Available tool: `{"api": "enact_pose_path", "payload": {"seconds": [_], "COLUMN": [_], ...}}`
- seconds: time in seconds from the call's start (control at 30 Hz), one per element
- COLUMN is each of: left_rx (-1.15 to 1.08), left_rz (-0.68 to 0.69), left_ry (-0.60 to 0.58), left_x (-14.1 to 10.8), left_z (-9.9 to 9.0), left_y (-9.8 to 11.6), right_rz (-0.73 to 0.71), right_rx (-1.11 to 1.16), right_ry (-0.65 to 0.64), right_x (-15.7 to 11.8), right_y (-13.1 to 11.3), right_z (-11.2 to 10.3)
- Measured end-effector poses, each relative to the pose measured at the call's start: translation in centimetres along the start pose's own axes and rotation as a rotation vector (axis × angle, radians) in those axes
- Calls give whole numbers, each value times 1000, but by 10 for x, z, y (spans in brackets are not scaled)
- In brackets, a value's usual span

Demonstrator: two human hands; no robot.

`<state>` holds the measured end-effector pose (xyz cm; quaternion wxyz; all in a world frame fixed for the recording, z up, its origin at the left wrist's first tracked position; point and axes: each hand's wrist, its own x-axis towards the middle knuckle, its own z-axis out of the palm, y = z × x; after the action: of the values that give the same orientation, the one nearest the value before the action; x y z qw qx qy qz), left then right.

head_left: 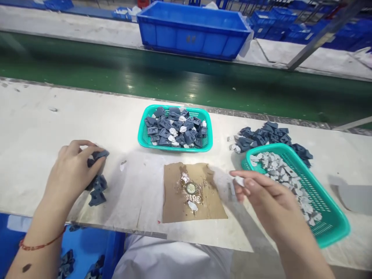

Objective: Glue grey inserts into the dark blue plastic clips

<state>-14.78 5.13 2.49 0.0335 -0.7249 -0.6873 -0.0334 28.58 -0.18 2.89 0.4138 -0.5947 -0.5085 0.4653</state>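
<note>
My left hand (76, 170) is closed round a dark blue-grey piece (99, 154) at the left of the table, just above several more dark pieces (98, 192). Between the thumb and fingers of my right hand (261, 190) is a small white piece (239, 181), held beside the right green basket. A brown sheet (174, 201) lies between my hands, wet and shiny in its middle, with a small round object (191, 188) and a white piece (192, 205) on it.
A green basket (140, 135) of dark and white pieces stands ahead; another green basket (334, 232) at right holds white pieces. Dark pieces (270, 133) lie behind it. Beyond the green strip (116, 75) stands a blue crate (188, 38). A blue bin (112, 252) is below left.
</note>
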Motion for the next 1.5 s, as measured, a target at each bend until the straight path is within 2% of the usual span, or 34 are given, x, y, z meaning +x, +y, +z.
{"api": "enact_pose_path", "payload": {"seconds": [0.13,0.2,0.3,0.37,0.43,0.57,0.7,0.83,0.97,1.13,1.33,1.5], "left_rx": [-46,-195,-677,-1063,-1379,-1717,-1844,-1855,-1852,-1913,-1857,-1874], "left_rz": [18,-114,-384,-442,-417,-383,-382,-366,-407,-432,-460,-496], "left_ry": [59,101,114,35,-115,-422,-576,-567,-583,-600,-652,-621], "left_x": [-1,-6,-16,-23,-29,-39,-45,-46,-44,-45,-49,-49], "left_z": [-4,-11,-21,-22,-17,1,12,13,12,12,14,15], "left_y": [5,19,47,68,86,115,136,146,150,154,153,152], "right_rz": [106,129,127,132,176,361,514,481,441,473,347,224], "right_rx": [272,321,296,254,270,446,569,578,535,585,399,282], "right_ry": [-138,-137,-112,-106,-119,-144,-207,-207,-187,-293,-368,-243], "right_x": [5,6,6,7,8,10,11,11,10,6,2,2], "right_y": [-7,-8,-6,-5,-2,4,7,6,6,7,8,8], "right_z": [29,36,46,52,58,64,63,61,61,59,51,49]}}
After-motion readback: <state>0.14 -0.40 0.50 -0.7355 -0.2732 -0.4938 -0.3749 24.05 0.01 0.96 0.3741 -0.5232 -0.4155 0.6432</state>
